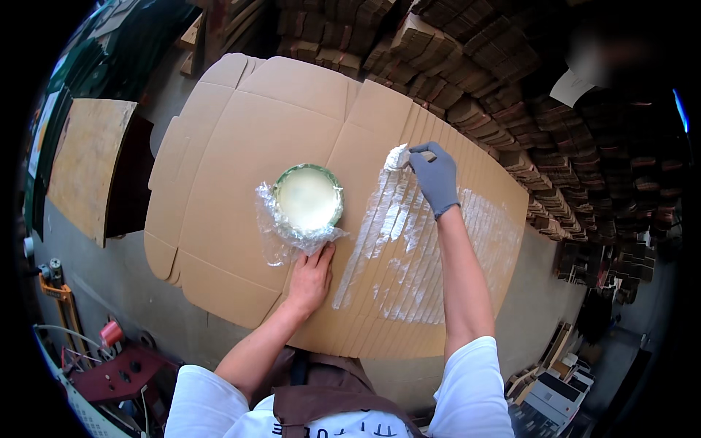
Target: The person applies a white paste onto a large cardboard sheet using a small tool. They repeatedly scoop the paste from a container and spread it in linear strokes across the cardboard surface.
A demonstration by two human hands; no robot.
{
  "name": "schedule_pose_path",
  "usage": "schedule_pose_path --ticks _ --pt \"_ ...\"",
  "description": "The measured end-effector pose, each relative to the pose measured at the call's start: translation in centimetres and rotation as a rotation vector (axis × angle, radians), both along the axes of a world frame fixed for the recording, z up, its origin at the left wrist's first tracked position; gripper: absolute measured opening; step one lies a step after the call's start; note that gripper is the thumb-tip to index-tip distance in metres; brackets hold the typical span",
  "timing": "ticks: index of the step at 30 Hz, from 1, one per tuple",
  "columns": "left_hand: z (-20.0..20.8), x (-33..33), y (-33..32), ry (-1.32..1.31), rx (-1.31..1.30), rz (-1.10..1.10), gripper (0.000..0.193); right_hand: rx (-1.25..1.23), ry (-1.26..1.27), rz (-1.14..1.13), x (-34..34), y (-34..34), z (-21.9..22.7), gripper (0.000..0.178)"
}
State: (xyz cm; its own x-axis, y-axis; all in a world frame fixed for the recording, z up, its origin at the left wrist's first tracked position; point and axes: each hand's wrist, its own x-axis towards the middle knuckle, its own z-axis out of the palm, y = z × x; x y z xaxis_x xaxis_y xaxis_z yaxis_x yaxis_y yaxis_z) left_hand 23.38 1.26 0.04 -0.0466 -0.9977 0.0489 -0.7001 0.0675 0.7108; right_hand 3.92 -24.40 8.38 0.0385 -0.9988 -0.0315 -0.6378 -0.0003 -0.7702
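Spreads flat as brown cardboard [197, 168], fanned at right into overlapping edges [369, 321] streaked white, and carries a green-rimmed tub [340, 196] with clear plastic [272, 244] bunched against it

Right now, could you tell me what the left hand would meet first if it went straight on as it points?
The left hand would likely meet the clear plastic wrap at the near side of the green-rimmed tub; they may be touching.

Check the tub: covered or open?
Open. No lid sits on the tub; its pale contents show across the whole mouth, and the clear plastic is bunched around its side.
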Motion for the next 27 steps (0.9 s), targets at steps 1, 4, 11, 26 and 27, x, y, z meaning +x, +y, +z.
schedule_pose_path --ticks 1,4,11,26,27 --pt "0.0 0.1 0.0 -0.002 0.003 -0.003 0.046 0.001 -0.029 0.004 0.2 -0.4 -0.5 0.017" --pt "0.2 0.1 0.0 0.004 0.012 -0.007 0.046 0.011 0.124 -0.009 -1.1 -1.0 -0.5 0.019" --pt "0.9 0.2 -0.3 -0.008 0.008 0.004 0.047 0.008 0.106 -0.009 0.4 -1.5 -0.7 0.019" --pt "1.0 0.4 -0.1 0.008 -0.001 0.015 0.047 -0.002 0.091 0.013 -0.2 -1.3 0.1 0.014" --pt "0.9 0.4 -0.1 0.005 0.004 0.019 0.047 -0.022 0.067 0.017 -0.3 -1.4 0.0 0.014"
